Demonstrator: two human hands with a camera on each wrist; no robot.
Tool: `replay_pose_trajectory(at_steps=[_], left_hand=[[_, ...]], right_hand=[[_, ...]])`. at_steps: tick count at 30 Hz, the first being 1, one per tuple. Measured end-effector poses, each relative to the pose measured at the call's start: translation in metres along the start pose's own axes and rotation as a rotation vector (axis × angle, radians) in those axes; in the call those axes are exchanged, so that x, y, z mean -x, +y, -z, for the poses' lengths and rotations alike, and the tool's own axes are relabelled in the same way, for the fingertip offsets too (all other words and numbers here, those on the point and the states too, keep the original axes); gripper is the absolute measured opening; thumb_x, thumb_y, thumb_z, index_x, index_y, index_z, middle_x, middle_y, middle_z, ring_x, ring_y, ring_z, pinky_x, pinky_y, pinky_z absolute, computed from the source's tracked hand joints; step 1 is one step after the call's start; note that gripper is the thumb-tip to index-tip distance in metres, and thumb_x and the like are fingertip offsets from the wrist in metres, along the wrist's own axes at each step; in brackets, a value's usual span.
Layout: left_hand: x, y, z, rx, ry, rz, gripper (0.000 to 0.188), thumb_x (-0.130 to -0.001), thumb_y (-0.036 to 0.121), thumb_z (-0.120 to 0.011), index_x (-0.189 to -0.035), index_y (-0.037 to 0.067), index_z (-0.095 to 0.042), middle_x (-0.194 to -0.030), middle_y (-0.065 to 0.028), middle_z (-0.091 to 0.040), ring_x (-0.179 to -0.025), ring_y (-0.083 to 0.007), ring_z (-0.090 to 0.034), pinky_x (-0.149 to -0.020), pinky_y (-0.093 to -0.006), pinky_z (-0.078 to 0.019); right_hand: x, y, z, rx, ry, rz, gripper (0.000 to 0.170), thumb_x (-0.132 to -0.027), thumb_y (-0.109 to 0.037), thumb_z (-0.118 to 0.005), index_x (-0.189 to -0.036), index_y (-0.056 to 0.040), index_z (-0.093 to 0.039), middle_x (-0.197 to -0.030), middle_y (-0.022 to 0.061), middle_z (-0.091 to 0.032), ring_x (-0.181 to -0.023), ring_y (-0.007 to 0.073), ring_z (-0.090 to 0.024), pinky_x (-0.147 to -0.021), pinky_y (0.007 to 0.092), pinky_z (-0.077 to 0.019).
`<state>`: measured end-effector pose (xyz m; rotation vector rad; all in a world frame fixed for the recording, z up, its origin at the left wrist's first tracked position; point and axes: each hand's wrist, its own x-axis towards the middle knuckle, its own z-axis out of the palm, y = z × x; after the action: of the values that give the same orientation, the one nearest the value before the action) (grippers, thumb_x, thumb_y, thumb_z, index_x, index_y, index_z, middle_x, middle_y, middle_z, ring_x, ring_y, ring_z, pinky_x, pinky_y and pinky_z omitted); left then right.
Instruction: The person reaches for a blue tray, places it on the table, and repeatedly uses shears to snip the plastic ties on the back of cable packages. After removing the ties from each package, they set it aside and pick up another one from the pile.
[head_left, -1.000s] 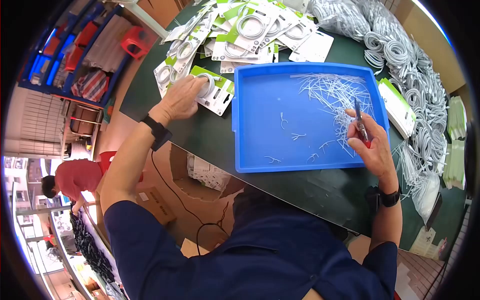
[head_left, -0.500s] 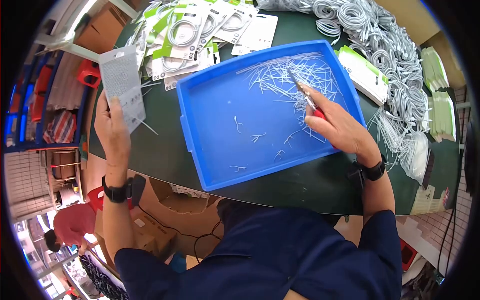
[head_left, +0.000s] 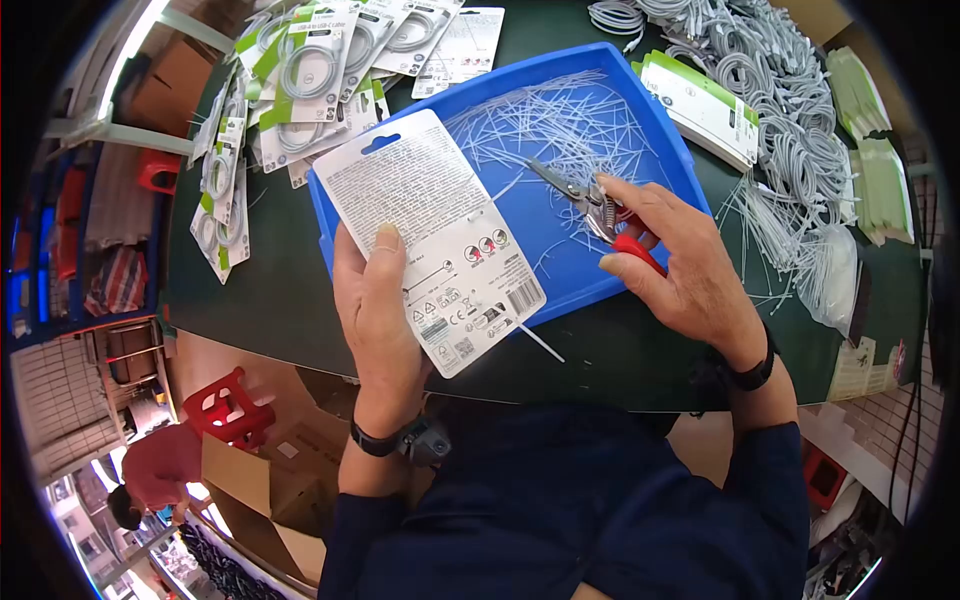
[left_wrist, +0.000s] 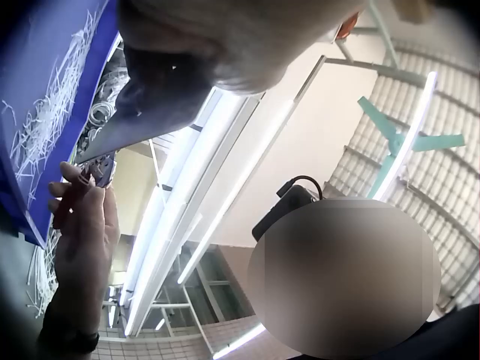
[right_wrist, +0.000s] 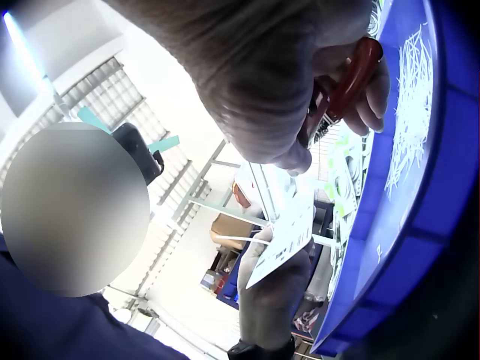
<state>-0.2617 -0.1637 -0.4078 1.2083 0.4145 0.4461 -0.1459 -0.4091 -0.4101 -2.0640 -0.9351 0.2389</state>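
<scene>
My left hand [head_left: 385, 325] grips a white retail card [head_left: 430, 215], thumb on its printed back. White cable-tie tails stick out past the card's right side, one tie tail [head_left: 541, 343] near the lower corner and another near the upper edge. In my right hand [head_left: 690, 265] is a pair of red-handled pruning shears [head_left: 572, 187], blades pointing at the upper tail. The right wrist view shows the red handle [right_wrist: 360, 75] inside the curled fingers and the card [right_wrist: 289, 240] beyond. In the left wrist view the card [left_wrist: 154, 120] is edge-on.
Beneath the card and shears lies a blue tray [head_left: 685, 165] holding many cut tie pieces [head_left: 560, 115]. Carded cables [head_left: 310, 70] pile up at the back left. Blank cards [head_left: 700, 105], coiled grey cables [head_left: 770, 110] and loose white ties [head_left: 770, 235] lie at the right.
My left hand picked up a carded cable from the left, turned its back upward and brought it over the tray. My right hand, holding the shears, moved left toward the card.
</scene>
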Motion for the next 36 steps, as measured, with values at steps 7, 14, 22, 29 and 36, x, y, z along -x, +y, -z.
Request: replay_pose_trajectory(at_steps=[7, 14, 22, 29, 36], left_hand=[[0.006, -0.024, -0.017, -0.099, 0.045, -0.121, 0.040, -0.108, 0.015, -0.051, -0.142, -0.006, -0.046, -0.129, -0.0156, -0.062, -0.112, -0.0156, -0.062, -0.100, -0.0328, -0.0491], [0.007, -0.036, -0.021, -0.105, 0.000, -0.151, 0.042, -0.107, 0.014, -0.051, -0.143, -0.006, -0.045, -0.129, -0.0152, -0.062, -0.114, -0.0154, -0.060, -0.101, -0.0326, -0.0483], [0.007, -0.051, -0.029, 0.000, -0.029, -0.149, 0.041, -0.109, 0.016, -0.047, -0.146, -0.002, -0.042, -0.132, -0.0191, -0.062, -0.111, -0.0228, -0.070, -0.095, -0.0372, -0.0591], [0.008, -0.067, -0.040, 0.037, -0.042, -0.183, 0.043, -0.109, 0.017, -0.045, -0.149, 0.001, -0.039, -0.134, -0.0191, -0.059, -0.114, -0.0235, -0.068, -0.098, -0.0388, -0.0581], [0.006, -0.073, -0.044, 0.000, -0.063, -0.132, 0.038, -0.110, 0.019, -0.046, -0.143, 0.000, -0.043, -0.129, -0.0169, -0.062, -0.110, -0.0197, -0.068, -0.093, -0.0349, -0.0582]], right_hand=[[0.018, 0.003, -0.020, 0.011, -0.021, 0.053, 0.065, -0.086, -0.023, -0.083, -0.142, -0.0019, -0.058, -0.113, 0.0213, -0.067, -0.097, 0.0381, -0.065, -0.084, 0.0430, -0.0544], [0.015, 0.004, -0.025, 0.119, 0.026, 0.115, 0.066, -0.085, -0.024, -0.084, -0.143, -0.0028, -0.058, -0.109, 0.0202, -0.067, -0.095, 0.0364, -0.065, -0.083, 0.0433, -0.0552], [0.018, -0.001, -0.029, 0.286, 0.078, 0.133, 0.068, -0.086, -0.026, -0.083, -0.144, -0.0008, -0.057, -0.109, 0.0195, -0.065, -0.100, 0.0353, -0.063, -0.085, 0.0431, -0.0542], [0.023, -0.007, -0.021, 0.252, 0.039, 0.056, 0.065, -0.089, -0.026, -0.080, -0.142, 0.0028, -0.057, -0.099, 0.0186, -0.062, -0.090, 0.0343, -0.061, -0.078, 0.0432, -0.0520], [0.028, -0.002, -0.025, 0.203, -0.007, -0.019, 0.061, -0.090, -0.025, -0.079, -0.139, 0.0039, -0.058, -0.092, 0.0189, -0.061, -0.079, 0.0346, -0.062, -0.070, 0.0435, -0.0513]])
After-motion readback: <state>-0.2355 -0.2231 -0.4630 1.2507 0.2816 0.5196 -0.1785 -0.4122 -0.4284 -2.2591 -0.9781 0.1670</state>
